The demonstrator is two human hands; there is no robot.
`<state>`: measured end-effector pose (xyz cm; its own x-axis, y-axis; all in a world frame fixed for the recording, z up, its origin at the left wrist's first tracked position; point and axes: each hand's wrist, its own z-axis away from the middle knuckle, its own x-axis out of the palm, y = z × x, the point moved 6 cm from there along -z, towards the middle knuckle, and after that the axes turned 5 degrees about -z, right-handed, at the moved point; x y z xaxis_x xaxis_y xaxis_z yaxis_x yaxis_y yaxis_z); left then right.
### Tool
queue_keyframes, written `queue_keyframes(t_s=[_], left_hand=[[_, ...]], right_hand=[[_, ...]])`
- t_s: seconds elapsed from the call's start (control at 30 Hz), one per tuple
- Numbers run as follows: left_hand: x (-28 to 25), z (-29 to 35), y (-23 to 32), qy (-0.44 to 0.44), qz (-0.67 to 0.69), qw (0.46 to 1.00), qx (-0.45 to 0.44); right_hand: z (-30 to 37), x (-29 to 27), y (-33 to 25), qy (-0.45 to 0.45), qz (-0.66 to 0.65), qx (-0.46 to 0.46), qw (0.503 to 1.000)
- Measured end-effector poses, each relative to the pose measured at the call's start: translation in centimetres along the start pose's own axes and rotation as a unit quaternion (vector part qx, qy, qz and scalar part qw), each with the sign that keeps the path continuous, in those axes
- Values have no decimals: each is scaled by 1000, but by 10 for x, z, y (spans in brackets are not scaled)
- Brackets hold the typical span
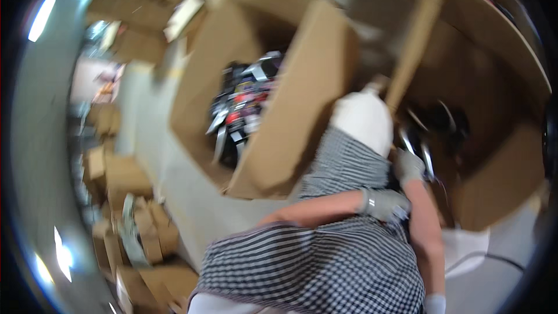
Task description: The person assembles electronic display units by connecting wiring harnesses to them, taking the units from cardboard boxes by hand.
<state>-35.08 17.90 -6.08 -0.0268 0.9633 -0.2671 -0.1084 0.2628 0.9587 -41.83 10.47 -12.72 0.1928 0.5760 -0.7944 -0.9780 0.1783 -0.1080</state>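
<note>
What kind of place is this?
Probably a warehouse or sorting room. A big cardboard box holds jumbled small things, another big box stands near the gloved right hand, and brown cartons are piled at left.

Left carton wall (308, 102) obstructs; right carton (503, 168) open above

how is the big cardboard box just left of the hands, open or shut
Open: nothing covers the cardboard box, and a jumbled pile of black, silver and red things shows inside.
</note>
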Motion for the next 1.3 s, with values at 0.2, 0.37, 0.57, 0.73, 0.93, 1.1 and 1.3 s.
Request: queue_keyframes(t_s=[0.2, 0.37, 0.57, 0.73, 0.93, 1.1, 1.3], left_hand=[[11, -19, -10, -44, -119, 991, -29], [-18, -16, 6, 54, -261, 964, 1], [-56, 0, -30, 434, 35, 885, -164], [-44, -28, -1, 218, -479, 838, -144], [-37, -14, 10, 198, -262, 944, -28], [-40, -16, 13, 201, -325, 923, -40], [-47, -4, 28, 320, -204, 923, 62]], right_hand=[[-32, 43, 31, -154, -4, -117, 981], [-51, 72, 62, -96, -295, -113, 944], [-2, 58, 115, 134, -742, 0, 657], [71, 14, 87, 115, -754, -85, 641], [121, -7, 54, 91, -719, -129, 677], [134, -5, 56, 185, -765, -56, 614], [139, -12, 55, 187, -779, -111, 588]])
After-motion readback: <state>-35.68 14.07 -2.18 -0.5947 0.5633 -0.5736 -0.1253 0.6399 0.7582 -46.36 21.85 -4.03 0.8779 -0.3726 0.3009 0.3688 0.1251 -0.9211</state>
